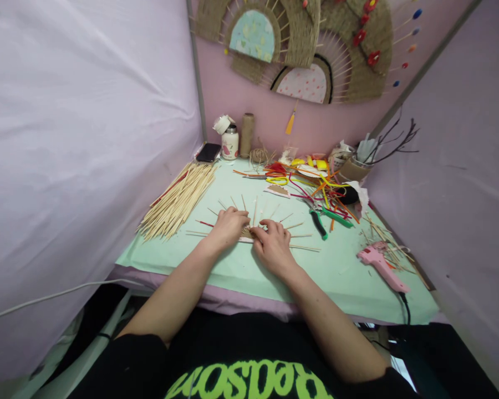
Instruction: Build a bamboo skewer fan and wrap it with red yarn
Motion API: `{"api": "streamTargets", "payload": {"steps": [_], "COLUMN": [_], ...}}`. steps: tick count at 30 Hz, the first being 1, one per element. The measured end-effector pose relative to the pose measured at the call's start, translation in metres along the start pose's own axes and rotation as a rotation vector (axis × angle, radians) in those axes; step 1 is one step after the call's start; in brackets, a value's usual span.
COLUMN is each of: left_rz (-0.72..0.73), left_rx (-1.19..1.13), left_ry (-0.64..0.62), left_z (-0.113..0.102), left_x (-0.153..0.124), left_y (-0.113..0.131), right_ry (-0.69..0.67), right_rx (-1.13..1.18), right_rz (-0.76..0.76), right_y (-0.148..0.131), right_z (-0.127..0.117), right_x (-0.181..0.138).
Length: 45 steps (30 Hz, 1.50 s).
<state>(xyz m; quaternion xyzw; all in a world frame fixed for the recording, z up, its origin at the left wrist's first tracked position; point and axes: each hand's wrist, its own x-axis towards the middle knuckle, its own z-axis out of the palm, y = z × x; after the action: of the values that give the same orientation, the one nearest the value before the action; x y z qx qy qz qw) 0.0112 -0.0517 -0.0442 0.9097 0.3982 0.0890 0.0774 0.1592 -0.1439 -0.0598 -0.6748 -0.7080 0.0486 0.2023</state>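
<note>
Head view: left hand [230, 225] and right hand [273, 243] curl over fanned sticks [255, 211].

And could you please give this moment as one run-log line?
left grip: at cardboard; right grip: at cardboard; sticks: fanned out; glue gun: on table

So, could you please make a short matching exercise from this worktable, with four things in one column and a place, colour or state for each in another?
1. fanned-out sticks
2. glue gun
3. phone
4. stick pile

A. pink, with a dark cord
B. heaped at the left side of the table
C. spread around the left hand and right hand
D. right beside the white bottle

Pairs: 1-C; 2-A; 3-D; 4-B
</note>
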Motion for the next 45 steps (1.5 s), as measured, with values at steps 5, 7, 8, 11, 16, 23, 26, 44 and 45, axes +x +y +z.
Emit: {"api": "streamTargets", "payload": {"steps": [5,7,8,11,16,23,26,44,45], "left_rz": [-0.009,-0.007,-0.007,-0.006,-0.002,-0.014,-0.024,0.05,0.098], "left_rx": [-0.005,-0.01,-0.014,-0.018,-0.008,-0.039,-0.054,-0.244,-0.245], "left_ry": [-0.006,-0.003,-0.002,-0.002,-0.001,0.012,0.031,0.454,0.446], "left_z": [-0.001,-0.001,-0.001,0.0,0.0,0.001,0.002,-0.014,-0.014], "left_x": [0.0,0.0,0.0,0.0,0.0,0.001,0.002,-0.005,-0.005], "left_y": [0.001,0.001,0.001,0.0,0.0,-0.001,-0.001,0.01,0.012], "right_ry": [0.007,0.007,0.009,0.013,0.01,0.037,0.071,0.309,0.307], "right_rx": [-0.014,-0.019,-0.022,-0.028,-0.018,-0.034,-0.008,0.124,0.133], "right_rz": [-0.001,-0.001,-0.001,-0.007,-0.004,-0.013,-0.003,0.018,0.016], "right_y": [0.001,0.001,0.001,0.002,0.001,0.002,0.002,0.007,0.007], "right_z": [0.001,0.002,0.002,0.002,0.002,0.003,0.003,0.0,0.0], "right_x": [0.0,0.0,0.0,0.0,0.0,-0.002,-0.002,-0.003,-0.003]}}
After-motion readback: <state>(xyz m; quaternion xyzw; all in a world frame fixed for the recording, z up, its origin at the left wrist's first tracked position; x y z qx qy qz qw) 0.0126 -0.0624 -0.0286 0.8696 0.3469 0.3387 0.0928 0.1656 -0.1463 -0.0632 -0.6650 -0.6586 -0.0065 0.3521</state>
